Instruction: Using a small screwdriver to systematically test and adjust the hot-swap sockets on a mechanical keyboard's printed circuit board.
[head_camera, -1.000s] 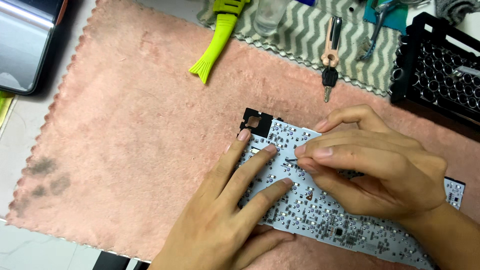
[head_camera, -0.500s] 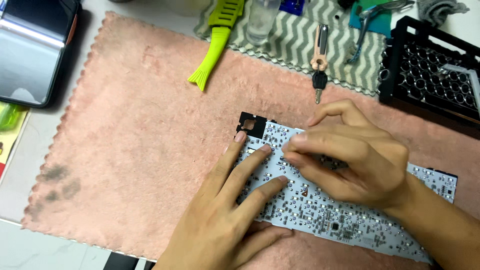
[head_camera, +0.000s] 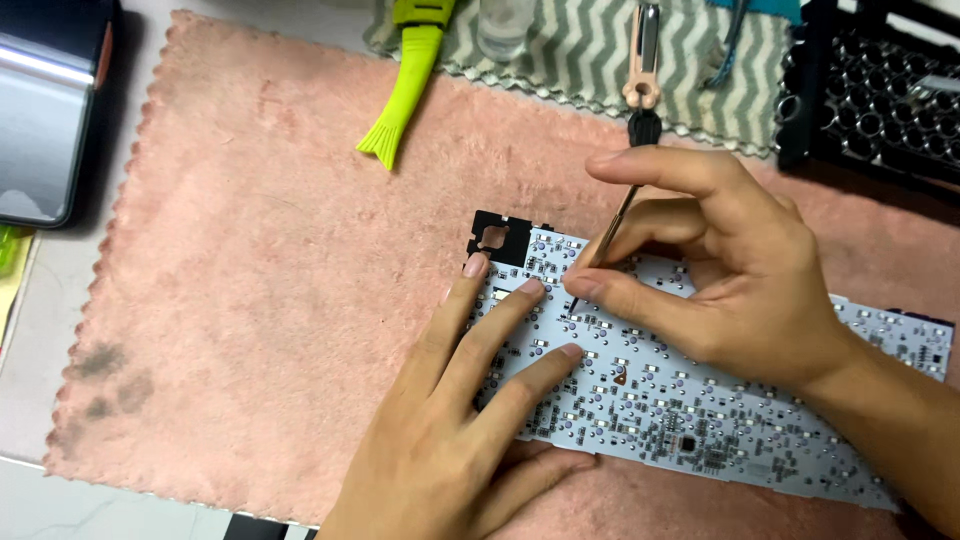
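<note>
A long white circuit board (head_camera: 700, 410), dotted with small components, lies slanted on a pink cloth mat (head_camera: 260, 280). My left hand (head_camera: 470, 420) presses flat on the board's left part, fingers spread. My right hand (head_camera: 720, 270) pinches a thin metal tool (head_camera: 605, 240) like a pen. The tool's tip touches the board near its upper left, just beside my left fingertips. A black square corner piece (head_camera: 497, 237) sits at the board's top left end.
A lime-green brush (head_camera: 405, 75) and a pink-handled tool (head_camera: 643, 70) lie on a grey zigzag cloth (head_camera: 570, 55) at the top. A black keyboard frame (head_camera: 880, 90) stands top right. A dark device (head_camera: 50, 110) rests at the left edge.
My right hand has lifted off the board and opened up, and the thin tool now shows upright in its fingers. The view has shifted closer. My left hand stays pressed on the board.
</note>
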